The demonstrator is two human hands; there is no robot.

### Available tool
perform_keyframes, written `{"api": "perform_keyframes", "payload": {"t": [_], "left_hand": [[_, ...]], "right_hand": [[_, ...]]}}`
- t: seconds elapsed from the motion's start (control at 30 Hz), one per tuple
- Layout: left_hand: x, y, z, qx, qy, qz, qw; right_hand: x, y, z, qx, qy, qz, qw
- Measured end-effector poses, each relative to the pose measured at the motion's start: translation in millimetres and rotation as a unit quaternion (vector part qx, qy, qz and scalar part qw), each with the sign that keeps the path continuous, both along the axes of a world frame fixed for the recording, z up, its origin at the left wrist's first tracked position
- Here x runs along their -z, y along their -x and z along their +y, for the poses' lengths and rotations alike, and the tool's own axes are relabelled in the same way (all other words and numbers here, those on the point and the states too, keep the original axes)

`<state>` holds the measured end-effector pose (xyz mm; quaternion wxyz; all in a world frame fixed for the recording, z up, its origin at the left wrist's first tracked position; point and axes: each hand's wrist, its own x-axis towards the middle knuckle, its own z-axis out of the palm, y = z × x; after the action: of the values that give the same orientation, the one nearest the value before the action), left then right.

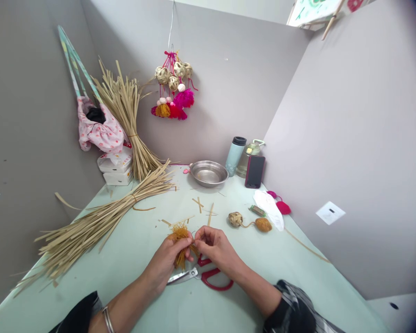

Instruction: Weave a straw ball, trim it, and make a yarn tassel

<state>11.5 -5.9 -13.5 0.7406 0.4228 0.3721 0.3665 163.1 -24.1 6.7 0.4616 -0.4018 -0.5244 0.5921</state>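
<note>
A bunch of mustard-yellow yarn (179, 232), like a tassel, is gripped in my left hand (173, 252), with strands sticking out above and below the fingers. My right hand (213, 243) meets it at the yarn's right side, thumb and fingertips pinched together; whatever sits between them is too small to make out. Under both hands lie scissors (215, 279) with red handles, their blades pointing left. To the right, a woven straw ball (235, 219) is joined by a cord to a ball of yellow thread (263, 225).
Straw bundles (100, 215) lie and stand at left, beside a box (118, 175). A metal bowl (209, 174), a tumbler (235, 156) and a phone (255, 171) stand at the back. Straw-ball ornaments (173, 83) hang above. White cloth (268, 208) and pink yarn (283, 207) lie right.
</note>
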Motion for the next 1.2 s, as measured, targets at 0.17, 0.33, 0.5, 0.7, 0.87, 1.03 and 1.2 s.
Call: {"api": "perform_keyframes", "payload": {"t": [0.17, 0.33, 0.5, 0.7, 0.87, 1.03, 1.2], "left_hand": [[-0.9, 0, 0, -0.002, 0.002, -0.004, 1.0], [1.1, -1, 1, -0.002, -0.007, -0.006, 1.0], [-4.7, 0, 1, 0.002, -0.012, -0.042, 0.999], [-9.6, 0, 0, 0.002, -0.018, -0.067, 0.998], [-11.2, -1, 0, -0.014, -0.021, -0.067, 0.997], [-8.1, 1, 0, -0.021, -0.023, -0.051, 0.998], [-1.7, 2, -1, -0.015, -0.015, -0.026, 0.999]], "right_hand": [[-2.2, -1, 0, -0.001, 0.0, 0.001, 1.0], [-0.4, 0, 0, 0.002, 0.001, -0.003, 1.0], [-0.1, 0, 0, 0.009, 0.004, -0.013, 1.0], [-2.5, 1, 0, 0.0, -0.001, -0.006, 1.0], [0.3, -1, 0, 0.008, -0.004, -0.005, 1.0], [2.2, -3, 1, 0.026, 0.004, -0.015, 1.0], [1.0, -1, 1, 0.024, 0.007, -0.008, 1.0]]}}
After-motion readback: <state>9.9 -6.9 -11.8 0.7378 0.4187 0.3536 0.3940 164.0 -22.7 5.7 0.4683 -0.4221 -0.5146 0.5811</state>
